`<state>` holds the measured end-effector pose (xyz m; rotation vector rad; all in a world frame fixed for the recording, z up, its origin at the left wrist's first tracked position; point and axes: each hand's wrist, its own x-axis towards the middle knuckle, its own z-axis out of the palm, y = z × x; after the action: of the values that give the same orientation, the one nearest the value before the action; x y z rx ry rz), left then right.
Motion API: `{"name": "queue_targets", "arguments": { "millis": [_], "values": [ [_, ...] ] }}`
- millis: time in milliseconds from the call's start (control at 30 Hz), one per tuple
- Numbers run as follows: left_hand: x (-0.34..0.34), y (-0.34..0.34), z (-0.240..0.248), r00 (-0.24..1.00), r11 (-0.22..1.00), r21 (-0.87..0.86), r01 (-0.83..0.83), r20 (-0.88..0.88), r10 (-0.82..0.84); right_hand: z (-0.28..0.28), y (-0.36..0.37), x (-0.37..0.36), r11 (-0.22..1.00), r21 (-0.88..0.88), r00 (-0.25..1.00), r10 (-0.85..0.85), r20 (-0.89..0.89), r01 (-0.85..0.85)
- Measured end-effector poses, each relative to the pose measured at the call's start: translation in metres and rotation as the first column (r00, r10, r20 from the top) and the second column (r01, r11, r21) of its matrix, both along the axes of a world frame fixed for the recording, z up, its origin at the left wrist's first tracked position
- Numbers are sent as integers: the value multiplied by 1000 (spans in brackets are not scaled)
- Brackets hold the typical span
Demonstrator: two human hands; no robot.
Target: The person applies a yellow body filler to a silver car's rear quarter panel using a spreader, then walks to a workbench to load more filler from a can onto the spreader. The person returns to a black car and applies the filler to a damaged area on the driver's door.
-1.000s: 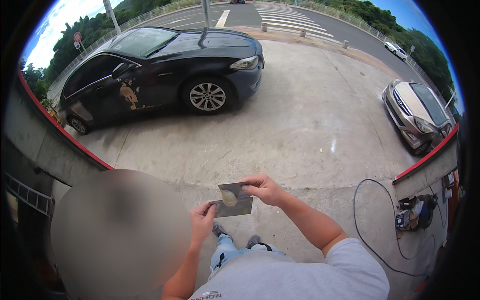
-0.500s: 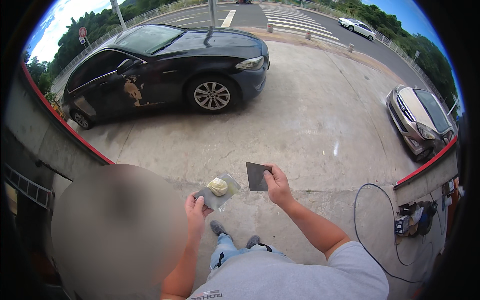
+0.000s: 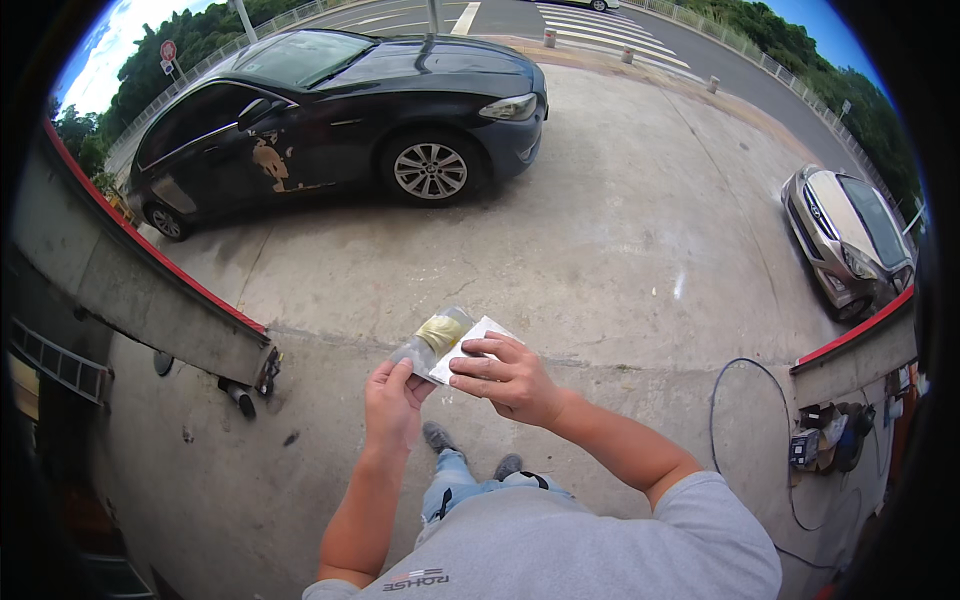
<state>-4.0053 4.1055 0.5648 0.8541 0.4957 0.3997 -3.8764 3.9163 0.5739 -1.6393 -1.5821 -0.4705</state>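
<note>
Two cars [image 3: 340, 130], dark cable [image 3: 712, 420], right fingers [image 3: 483, 368] partly covering pale plate [image 3: 486, 326]

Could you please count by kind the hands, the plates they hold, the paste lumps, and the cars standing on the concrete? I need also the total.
Hands: 2 (left hand, right hand)
Plates: 2 (grey plate, pale-looking plate)
Paste lumps: 1 (yellowish paste)
Cars: 2 (dark car, beige car)
Total: 7

Daylight falls on a concrete floor [image 3: 600, 260] between two red-trimmed walls [image 3: 150, 265] — beyond, a grey road [image 3: 745, 95] with a striped crossing [image 3: 612, 32], green trees [image 3: 860, 110], blue sky [image 3: 825, 40].
</note>
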Motion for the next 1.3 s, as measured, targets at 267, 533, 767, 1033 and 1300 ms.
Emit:
{"name": "queue_targets", "arguments": {
  "millis": [267, 533, 767, 1033, 1300],
  "values": [
    [0, -5, 6, 997, 998, 46, 30, -69, -27, -11, -4, 3, 996, 83, 995, -11, -99, 19],
    [6, -11, 9, 992, 997, 78, 18, -124, -8, -17, -1, 6, 996, 91, 990, 29, -138, -17],
    [6, -7, -10, 995, 1000, 28, -2, -102, 5, -34, -9, -4, 995, 9, 980, 95, -173, -95],
    [-5, 2, -23, 991, 919, 378, 109, -116, -70, -45, -11, 36, 994, 1, 208, -22, -978, 108],
    [2, -13, -36, 976, 770, 600, 219, -118, -185, -67, 5, 14, 992, 60, 158, 41, -986, 114]
  ]
}}
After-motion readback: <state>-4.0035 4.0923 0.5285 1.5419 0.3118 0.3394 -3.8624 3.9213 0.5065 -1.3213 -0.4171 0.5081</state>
